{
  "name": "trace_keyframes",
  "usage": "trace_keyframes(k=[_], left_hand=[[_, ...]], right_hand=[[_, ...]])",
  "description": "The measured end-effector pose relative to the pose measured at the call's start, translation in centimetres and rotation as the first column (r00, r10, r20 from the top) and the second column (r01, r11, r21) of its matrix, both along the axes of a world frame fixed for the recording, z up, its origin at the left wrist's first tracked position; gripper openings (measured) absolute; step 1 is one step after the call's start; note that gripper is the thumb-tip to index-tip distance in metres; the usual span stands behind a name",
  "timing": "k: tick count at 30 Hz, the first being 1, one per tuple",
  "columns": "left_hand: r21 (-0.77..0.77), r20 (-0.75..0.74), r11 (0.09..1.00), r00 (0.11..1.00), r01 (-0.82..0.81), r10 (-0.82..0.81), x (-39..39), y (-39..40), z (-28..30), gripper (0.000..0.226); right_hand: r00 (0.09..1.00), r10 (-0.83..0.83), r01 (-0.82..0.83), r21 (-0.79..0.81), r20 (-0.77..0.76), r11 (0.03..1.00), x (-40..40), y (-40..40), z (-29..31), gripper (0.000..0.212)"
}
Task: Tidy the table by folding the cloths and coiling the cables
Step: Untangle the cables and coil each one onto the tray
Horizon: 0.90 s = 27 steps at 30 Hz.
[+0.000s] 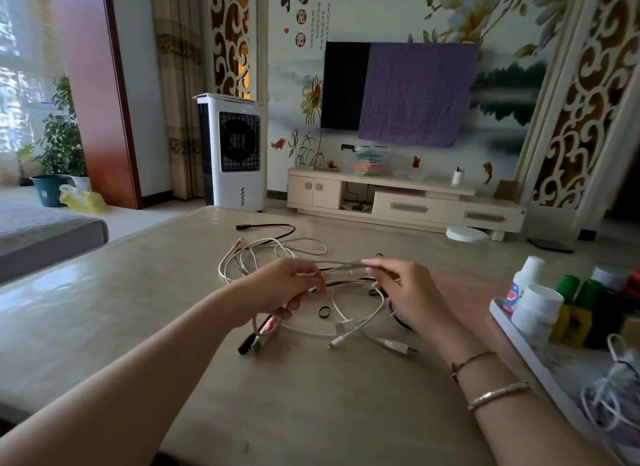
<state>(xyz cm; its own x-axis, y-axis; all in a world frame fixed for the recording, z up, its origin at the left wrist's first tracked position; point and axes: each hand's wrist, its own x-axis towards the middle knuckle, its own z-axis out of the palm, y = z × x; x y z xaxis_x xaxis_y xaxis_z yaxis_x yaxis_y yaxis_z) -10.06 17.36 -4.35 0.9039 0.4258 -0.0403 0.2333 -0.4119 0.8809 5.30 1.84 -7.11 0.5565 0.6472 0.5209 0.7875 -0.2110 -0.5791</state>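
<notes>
Bare forearms reach in from the bottom edge, bracelets (pixel 498 394) on the right wrist, and both hands meet over the cable tangle in the middle of the beige table (pixel 104 309). Left hand (pixel 284 287) has its fingers curled round a bundled length of whitish cable (pixel 341 268), and the right hand (pixel 405 292) pinches the other end of that same stretch, so the bundle is lifted just off the tabletop between them. Below lie loose white cables (pixel 356 321) with their plugs, a black cable (pixel 273 227) further back, and a small black band (pixel 324 312) sitting on the table between the hands. Good coiling here, I'd say, means keeping the left grip fixed as the anchor while the right feeds even loops, watching that the strands underneath don't snag and ride up with it. That band looks handy for securing the finished coil. No cloths visible on the table; a tray (pixel 519 341) of bottles stands at the right.
</notes>
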Motion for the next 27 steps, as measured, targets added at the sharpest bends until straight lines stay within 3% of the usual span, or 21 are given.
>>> trace_keyframes(k=[3, 6, 10, 13, 15, 17, 20, 23, 27], left_hand=[[-0.025, 0.047, 0.998, 0.997, -0.062, 0.063, -0.3, 0.4, -0.1, 0.021], [-0.103, 0.151, 0.989, 0.982, -0.102, 0.117, -0.8, 1.2, 0.1, 0.022], [-0.287, 0.301, 0.954, 0.938, -0.085, 0.174, -0.9, 1.8, 0.3, 0.022], [-0.37, 0.384, 0.927, 0.9, -0.055, 0.206, -0.7, 1.8, 0.5, 0.022], [-0.413, 0.42, 0.91, 0.883, -0.018, 0.208, -0.7, 1.7, 0.6, 0.022], [-0.446, 0.454, 0.894, 0.867, 0.025, 0.202, -0.7, 1.5, 0.7, 0.023], [-0.459, 0.49, 0.883, 0.857, 0.098, 0.159, -0.7, 1.2, 0.9, 0.023], [-0.432, 0.506, 0.877, 0.862, 0.212, 0.042, -0.8, 1.0, 1.1, 0.024], [-0.385, 0.475, 0.854, 0.869, 0.35, -0.141, -1.0, 0.4, 1.5, 0.024]], right_hand=[[0.984, 0.103, -0.104, 0.002, -0.147, 0.995, 0.3, -0.4, 0.0, 0.026], [0.947, 0.153, -0.115, 0.145, -0.283, 0.983, 0.8, -1.0, 0.4, 0.024], [0.897, 0.082, 0.098, 0.376, -0.434, 0.921, 1.8, -1.6, 0.7, 0.025], [0.833, -0.05, 0.243, 0.283, -0.551, 0.928, 2.5, -1.5, 0.3, 0.029], [0.85, -0.185, 0.284, 0.132, -0.493, 0.95, 2.8, -1.6, -0.3, 0.028], [0.887, -0.315, 0.346, 0.034, -0.338, 0.938, 2.8, -1.8, -0.6, 0.02], [0.896, -0.413, 0.434, 0.124, -0.164, 0.892, 2.3, -2.0, -0.2, 0.027], [0.956, -0.292, 0.291, 0.276, -0.04, 0.916, 0.7, -1.5, 0.7, 0.04], [0.984, 0.05, -0.01, 0.23, -0.169, 0.973, -1.9, -0.3, 1.6, 0.056]])
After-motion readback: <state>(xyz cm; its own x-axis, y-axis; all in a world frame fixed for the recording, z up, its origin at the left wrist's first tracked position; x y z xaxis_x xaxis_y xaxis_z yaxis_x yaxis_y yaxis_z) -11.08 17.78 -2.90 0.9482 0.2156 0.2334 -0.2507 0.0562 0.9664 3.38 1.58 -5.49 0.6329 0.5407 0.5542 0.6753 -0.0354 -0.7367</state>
